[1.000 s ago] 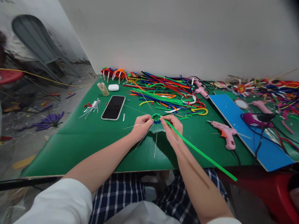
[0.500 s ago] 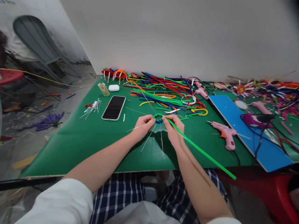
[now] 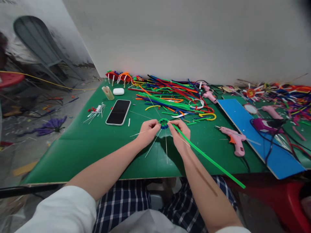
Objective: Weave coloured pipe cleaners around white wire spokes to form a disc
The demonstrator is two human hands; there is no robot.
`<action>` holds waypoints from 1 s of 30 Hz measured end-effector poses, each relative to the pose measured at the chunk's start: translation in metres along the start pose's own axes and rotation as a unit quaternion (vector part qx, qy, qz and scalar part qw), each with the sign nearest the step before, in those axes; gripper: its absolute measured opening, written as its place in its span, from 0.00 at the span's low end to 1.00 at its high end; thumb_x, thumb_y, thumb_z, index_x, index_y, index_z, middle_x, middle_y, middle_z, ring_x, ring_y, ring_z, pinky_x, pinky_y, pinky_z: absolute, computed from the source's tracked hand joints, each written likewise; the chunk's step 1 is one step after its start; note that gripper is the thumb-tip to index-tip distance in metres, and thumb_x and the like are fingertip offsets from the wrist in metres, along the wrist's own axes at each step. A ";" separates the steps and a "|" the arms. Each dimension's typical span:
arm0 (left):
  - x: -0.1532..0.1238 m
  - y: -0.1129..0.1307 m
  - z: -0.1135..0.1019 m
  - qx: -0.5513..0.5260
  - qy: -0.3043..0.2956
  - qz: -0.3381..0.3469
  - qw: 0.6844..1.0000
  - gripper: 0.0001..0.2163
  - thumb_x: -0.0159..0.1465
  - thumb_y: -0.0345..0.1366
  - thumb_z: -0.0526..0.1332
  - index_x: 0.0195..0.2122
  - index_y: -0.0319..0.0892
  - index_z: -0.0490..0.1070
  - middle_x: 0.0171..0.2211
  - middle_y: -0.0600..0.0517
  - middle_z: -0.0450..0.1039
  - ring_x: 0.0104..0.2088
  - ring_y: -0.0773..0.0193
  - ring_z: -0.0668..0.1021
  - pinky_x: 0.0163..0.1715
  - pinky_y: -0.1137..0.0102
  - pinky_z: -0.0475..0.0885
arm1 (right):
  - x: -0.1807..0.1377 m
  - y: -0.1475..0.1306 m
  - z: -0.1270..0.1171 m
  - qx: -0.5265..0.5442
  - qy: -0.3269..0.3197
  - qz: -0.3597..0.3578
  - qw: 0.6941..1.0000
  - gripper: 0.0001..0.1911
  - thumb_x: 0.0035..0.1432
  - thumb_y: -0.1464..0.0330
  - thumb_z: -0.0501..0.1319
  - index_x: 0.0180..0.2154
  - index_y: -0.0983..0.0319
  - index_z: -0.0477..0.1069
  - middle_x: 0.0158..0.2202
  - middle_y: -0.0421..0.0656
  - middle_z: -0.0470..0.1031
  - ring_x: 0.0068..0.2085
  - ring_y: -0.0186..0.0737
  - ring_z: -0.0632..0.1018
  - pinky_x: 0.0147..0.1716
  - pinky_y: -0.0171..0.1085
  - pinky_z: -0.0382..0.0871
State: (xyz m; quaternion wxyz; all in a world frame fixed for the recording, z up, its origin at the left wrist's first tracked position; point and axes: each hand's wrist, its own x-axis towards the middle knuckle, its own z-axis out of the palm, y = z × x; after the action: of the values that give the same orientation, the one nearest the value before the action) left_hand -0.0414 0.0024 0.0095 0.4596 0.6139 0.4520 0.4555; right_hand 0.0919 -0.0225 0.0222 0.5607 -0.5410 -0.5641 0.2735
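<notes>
Counts about the two hands
Left of the left hand [image 3: 147, 131] lie one phone [image 3: 118, 112] and one white case [image 3: 118, 91]; right of the right hand [image 3: 181, 134] lie three pink glue guns [image 3: 234, 140] and one blue board [image 3: 243, 119]; between them, one green ring [image 3: 163, 123].

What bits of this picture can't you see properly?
All in the head view:
- Ring: tiny, and the left hand and right hand cover its sides, so how the thin wires join it is hidden.
- Green strip: its start is under the right hand's fingers.
- Phone: dark screen, nothing to read.
- Clutter at the right edge: blurred and cut off.
</notes>
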 end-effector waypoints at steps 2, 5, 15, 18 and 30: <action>0.000 -0.001 0.001 -0.003 -0.002 0.004 1.000 0.13 0.55 0.34 0.53 0.15 0.39 0.54 0.13 0.59 0.53 0.16 0.74 0.59 0.18 0.75 0.54 | 0.000 0.001 -0.001 0.002 0.001 0.007 1.000 0.10 0.48 0.62 0.57 0.27 0.62 0.70 0.31 0.41 0.74 0.30 0.36 0.73 0.29 0.35 0.66; -0.001 -0.002 0.003 -0.005 -0.011 0.022 1.000 0.12 0.56 0.37 0.54 0.19 0.40 0.55 0.14 0.60 0.53 0.16 0.74 0.59 0.19 0.75 0.54 | 0.000 0.003 -0.001 0.003 0.014 0.023 1.000 0.11 0.48 0.61 0.57 0.29 0.61 0.70 0.30 0.41 0.73 0.30 0.36 0.73 0.29 0.35 0.66; 0.000 -0.001 0.003 0.028 -0.032 0.028 0.999 0.13 0.57 0.40 0.53 0.19 0.40 0.55 0.14 0.59 0.54 0.17 0.74 0.60 0.19 0.75 0.55 | -0.001 0.006 -0.002 -0.004 0.007 0.028 1.000 0.12 0.48 0.61 0.57 0.32 0.61 0.70 0.29 0.41 0.72 0.31 0.37 0.72 0.29 0.36 0.66; -0.001 -0.002 0.002 0.016 -0.031 0.023 0.999 0.14 0.58 0.40 0.52 0.19 0.40 0.55 0.14 0.59 0.54 0.16 0.74 0.60 0.19 0.75 0.54 | -0.002 0.004 -0.001 -0.002 0.007 0.028 1.000 0.12 0.48 0.60 0.57 0.31 0.61 0.70 0.29 0.42 0.72 0.31 0.36 0.72 0.29 0.35 0.66; -0.001 0.003 0.000 -0.023 -0.078 0.005 0.997 0.11 0.56 0.39 0.55 0.21 0.40 0.57 0.16 0.59 0.56 0.17 0.75 0.62 0.18 0.76 0.58 | 0.003 0.001 -0.005 0.025 0.027 0.069 0.997 0.12 0.46 0.59 0.58 0.30 0.61 0.70 0.26 0.39 0.70 0.25 0.32 0.69 0.23 0.32 0.64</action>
State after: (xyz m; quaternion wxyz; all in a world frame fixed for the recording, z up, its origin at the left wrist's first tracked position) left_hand -0.0406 0.0008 0.0125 0.5047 0.6391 0.4016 0.4189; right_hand 0.0975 -0.0205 0.0233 0.5690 -0.5714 -0.5029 0.3111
